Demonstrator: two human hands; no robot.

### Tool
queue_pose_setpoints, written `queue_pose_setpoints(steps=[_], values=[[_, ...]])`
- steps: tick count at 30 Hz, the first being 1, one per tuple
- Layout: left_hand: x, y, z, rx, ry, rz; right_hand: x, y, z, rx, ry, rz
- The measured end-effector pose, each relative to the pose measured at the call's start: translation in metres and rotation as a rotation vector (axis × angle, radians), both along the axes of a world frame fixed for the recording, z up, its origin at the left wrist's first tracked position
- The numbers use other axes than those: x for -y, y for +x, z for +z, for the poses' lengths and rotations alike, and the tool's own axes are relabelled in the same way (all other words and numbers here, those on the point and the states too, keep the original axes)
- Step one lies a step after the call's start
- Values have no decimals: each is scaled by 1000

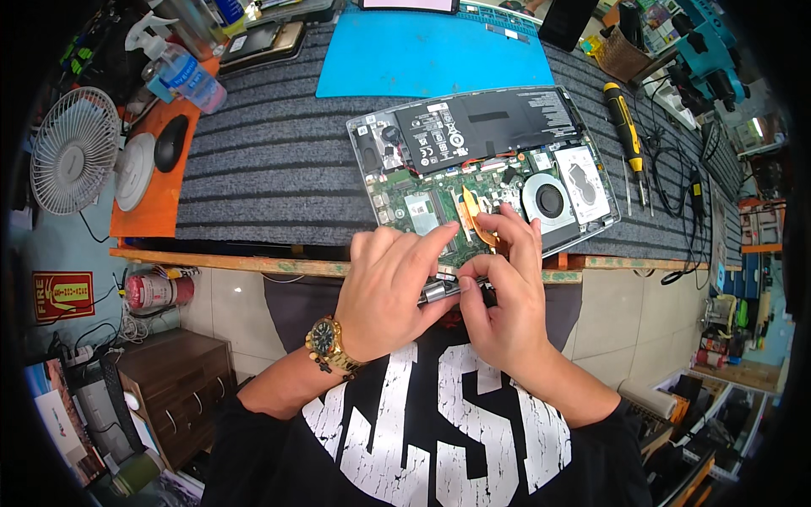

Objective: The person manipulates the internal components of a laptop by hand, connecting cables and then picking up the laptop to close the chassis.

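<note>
An opened laptop base (397, 190) lies tilted at the table's near edge, its inside facing up. Its black battery (511, 127) lies along the far side, with a green circuit board, a copper heat pipe (470, 207) and a round fan (549, 201) nearer me. My left hand (380, 283), a gold watch at its wrist, grips the laptop's near edge beside a silver hinge (436, 290); its index fingertip reaches over the board. My right hand (511, 291) has thumb and index finger curled together at that edge, the other fingers over the heat pipe. Anything in this pinch is hidden.
A blue mat (431, 55) lies at the back of the grey striped table cover (262, 160). Right of the laptop are a yellow-black screwdriver (623, 127) and black cables (676, 186). On the left stand a white fan (76, 152) and a spray bottle (186, 72).
</note>
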State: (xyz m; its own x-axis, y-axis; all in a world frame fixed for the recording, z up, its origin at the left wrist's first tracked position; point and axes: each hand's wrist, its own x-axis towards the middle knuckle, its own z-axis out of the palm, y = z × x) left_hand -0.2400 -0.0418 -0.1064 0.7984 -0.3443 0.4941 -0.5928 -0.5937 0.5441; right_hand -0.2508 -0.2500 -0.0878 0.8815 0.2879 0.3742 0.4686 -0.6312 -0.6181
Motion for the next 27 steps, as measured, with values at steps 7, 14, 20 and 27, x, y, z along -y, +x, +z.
queue_pose_setpoints(steps=[7, 14, 20, 27], values=[[-2, -1, 0, 8, 43, 3, 0, 1, 0, 11, -20, 1], [-7, -7, -1, 34, -160, -36, 0, 0, 1, -15, 7, -5], [-1, -7, -5, 101, -78, -58, -1, 1, -3, 24, -5, -12], [9, -6, -7, 98, -74, -3, 0, 1, -5, 27, -14, -5]])
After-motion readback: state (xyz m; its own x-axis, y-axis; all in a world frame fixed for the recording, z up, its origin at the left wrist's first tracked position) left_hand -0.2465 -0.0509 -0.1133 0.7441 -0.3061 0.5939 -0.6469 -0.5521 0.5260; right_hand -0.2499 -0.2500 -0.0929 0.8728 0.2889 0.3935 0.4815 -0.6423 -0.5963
